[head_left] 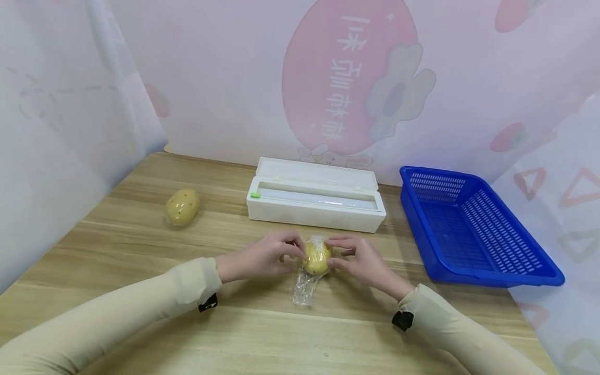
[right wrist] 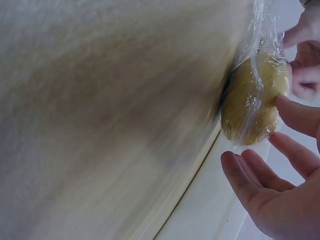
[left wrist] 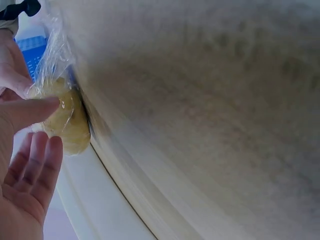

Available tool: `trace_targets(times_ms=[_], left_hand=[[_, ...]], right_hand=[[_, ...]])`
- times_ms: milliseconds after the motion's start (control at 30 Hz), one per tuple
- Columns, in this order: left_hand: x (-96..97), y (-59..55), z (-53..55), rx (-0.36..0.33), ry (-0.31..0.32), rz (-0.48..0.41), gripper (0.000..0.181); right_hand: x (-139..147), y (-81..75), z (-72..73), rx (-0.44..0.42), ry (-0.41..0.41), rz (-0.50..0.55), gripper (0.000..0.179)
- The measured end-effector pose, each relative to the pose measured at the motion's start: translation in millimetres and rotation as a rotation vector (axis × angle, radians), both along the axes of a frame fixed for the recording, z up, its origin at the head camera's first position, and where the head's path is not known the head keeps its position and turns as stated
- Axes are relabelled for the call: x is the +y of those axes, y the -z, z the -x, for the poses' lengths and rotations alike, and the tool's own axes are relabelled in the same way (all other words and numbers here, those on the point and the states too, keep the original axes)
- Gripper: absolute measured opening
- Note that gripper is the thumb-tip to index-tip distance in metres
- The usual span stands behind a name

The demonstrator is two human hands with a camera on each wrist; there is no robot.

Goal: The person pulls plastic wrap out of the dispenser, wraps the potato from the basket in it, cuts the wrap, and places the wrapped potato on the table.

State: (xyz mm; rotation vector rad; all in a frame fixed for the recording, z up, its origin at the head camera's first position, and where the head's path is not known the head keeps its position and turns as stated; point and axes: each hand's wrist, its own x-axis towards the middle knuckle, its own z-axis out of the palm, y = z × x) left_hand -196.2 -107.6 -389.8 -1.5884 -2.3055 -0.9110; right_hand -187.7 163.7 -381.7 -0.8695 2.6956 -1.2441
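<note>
A yellow potato [head_left: 317, 257] in clear plastic wrap [head_left: 305, 289] sits on the table between both hands. A loose tail of wrap trails toward the person. From the left, my left hand [head_left: 269, 255] holds the potato with thumb and fingertips at its side; in the left wrist view its thumb [left wrist: 35, 112] crosses the potato, other fingers lying loosely below. On the other side, my right hand [head_left: 361, 260] has thumb and index finger at the wrapped potato's end, while its remaining fingers [right wrist: 250, 172] stay apart from it in the right wrist view.
Behind the hands stands a white wrap dispenser box [head_left: 316, 219], lid raised, roll inside, a green slider [head_left: 255, 195] at its left. Another wrapped potato [head_left: 182, 207] lies at left. A blue basket [head_left: 422, 229] occupies the right side of the wooden table [head_left: 290, 338]. Printed curtains surround it.
</note>
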Motion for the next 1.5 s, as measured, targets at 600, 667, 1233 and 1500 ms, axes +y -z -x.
trace_targets(times_ms=[600, 667, 1233, 1500], left_hand=[[13.3, 3.0, -9.7, 0.118, 0.07, 0.05, 0.006], [15.3, 3.2, -10.0, 0.088, 0.042, 0.029, 0.007], [29.4, 8.2, -6.7, -0.216, -0.218, -0.15, 0.019], [32.5, 2.7, -5.5, -0.259, -0.24, -0.154, 0.019]], right_hand=[[-2.8, -4.4, -0.1, 0.083, 0.032, -0.099, 0.041], [-3.1, -4.8, 0.3, 0.102, 0.007, -0.098, 0.041], [-1.9, -3.3, 3.8, 0.116, -0.162, -0.141, 0.066], [-3.5, -6.9, 0.6, 0.098, -0.164, -0.157, 0.075]])
